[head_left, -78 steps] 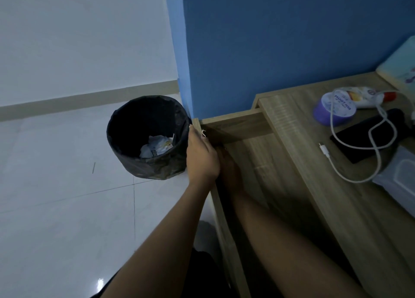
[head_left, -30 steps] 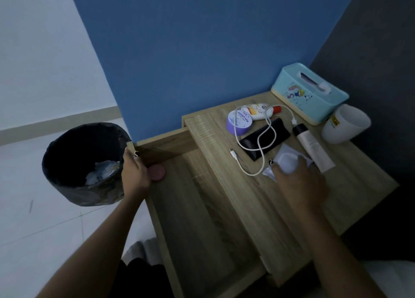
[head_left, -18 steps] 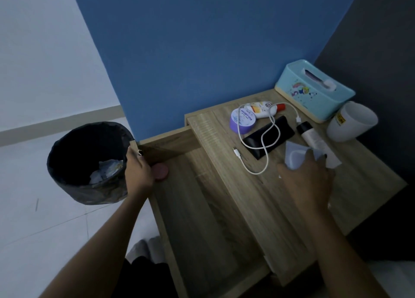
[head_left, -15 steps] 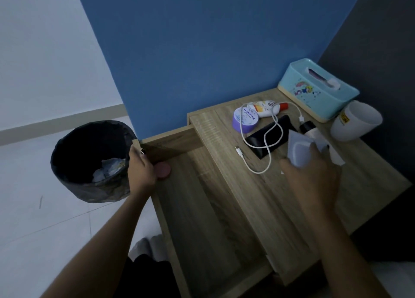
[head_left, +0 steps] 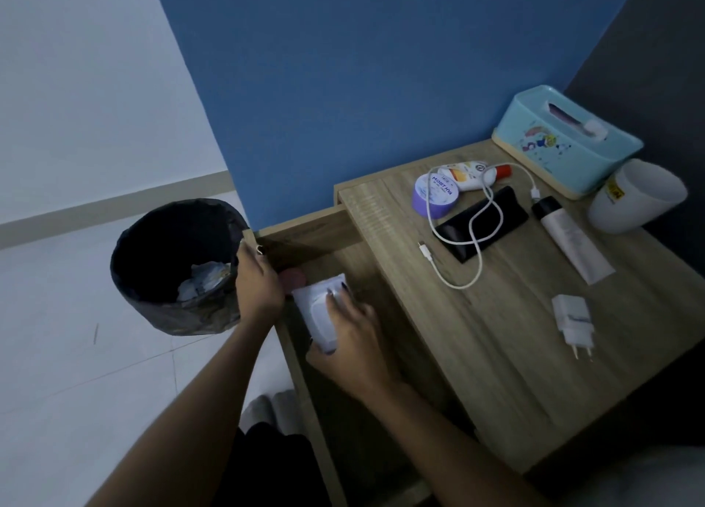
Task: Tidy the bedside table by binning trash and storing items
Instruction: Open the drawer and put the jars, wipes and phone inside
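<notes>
Gripping wipes pack (head_left: 316, 310): right hand (head_left: 356, 348) | left hand (head_left: 257, 289): drawer (head_left: 309, 235) edge

Right hand (head_left: 351, 340) with white pack (head_left: 316, 313) inside open drawer (head_left: 368, 277), left hand (head_left: 256, 286) around drawer's front corner

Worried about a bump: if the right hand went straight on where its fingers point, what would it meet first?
Likely the left hand on the drawer corner, with the held wipes pack touching first; depth is unclear.
</notes>
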{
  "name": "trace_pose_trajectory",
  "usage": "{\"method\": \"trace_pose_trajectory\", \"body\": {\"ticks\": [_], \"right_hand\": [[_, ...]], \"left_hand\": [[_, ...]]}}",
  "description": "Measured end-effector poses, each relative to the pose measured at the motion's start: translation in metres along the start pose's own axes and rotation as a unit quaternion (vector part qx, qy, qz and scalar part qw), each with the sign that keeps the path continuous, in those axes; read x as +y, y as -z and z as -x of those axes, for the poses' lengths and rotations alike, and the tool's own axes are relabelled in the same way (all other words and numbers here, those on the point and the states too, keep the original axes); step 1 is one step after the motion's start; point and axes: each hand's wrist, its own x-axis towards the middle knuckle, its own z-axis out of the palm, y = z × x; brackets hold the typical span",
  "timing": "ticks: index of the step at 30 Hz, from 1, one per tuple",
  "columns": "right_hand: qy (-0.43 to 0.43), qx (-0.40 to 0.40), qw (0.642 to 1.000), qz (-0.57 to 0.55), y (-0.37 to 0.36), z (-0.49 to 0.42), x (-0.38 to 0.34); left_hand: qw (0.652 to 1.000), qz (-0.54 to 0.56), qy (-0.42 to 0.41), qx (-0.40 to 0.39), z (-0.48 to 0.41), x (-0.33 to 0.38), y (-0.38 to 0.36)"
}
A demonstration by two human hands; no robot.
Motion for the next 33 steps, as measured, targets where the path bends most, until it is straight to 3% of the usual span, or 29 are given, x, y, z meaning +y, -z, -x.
{"method": "trace_pose_trajectory", "body": {"ticks": [7, 11, 21, 26, 29, 33], "right_hand": [[0.012, -0.093, 0.995, 0.037, -0.040, -0.028, 0.012], [0.023, -0.087, 0.994, 0.063, -0.064, -0.043, 0.023], [0.006, -0.095, 0.995, -0.001, -0.072, -0.047, 0.025], [0.005, -0.102, 0.994, 0.043, -0.057, -0.042, 0.014], [0.038, -0.014, 0.999, -0.006, -0.018, -0.038, -0.004], [0.066, 0.194, 0.976, -0.072, 0.061, -0.048, -0.015]], "left_hand": [[1.000, 0.007, -0.009, 0.008, 0.000, -0.001, -0.001], [1.000, 0.015, -0.017, 0.015, -0.003, -0.005, -0.002], [1.000, 0.002, -0.019, 0.015, -0.002, -0.004, -0.001], [1.000, -0.001, -0.011, 0.012, -0.004, -0.013, 0.000], [1.000, -0.001, -0.010, 0.011, -0.005, -0.015, -0.001], [1.000, 0.003, -0.015, 0.009, -0.004, -0.010, 0.001]]}}
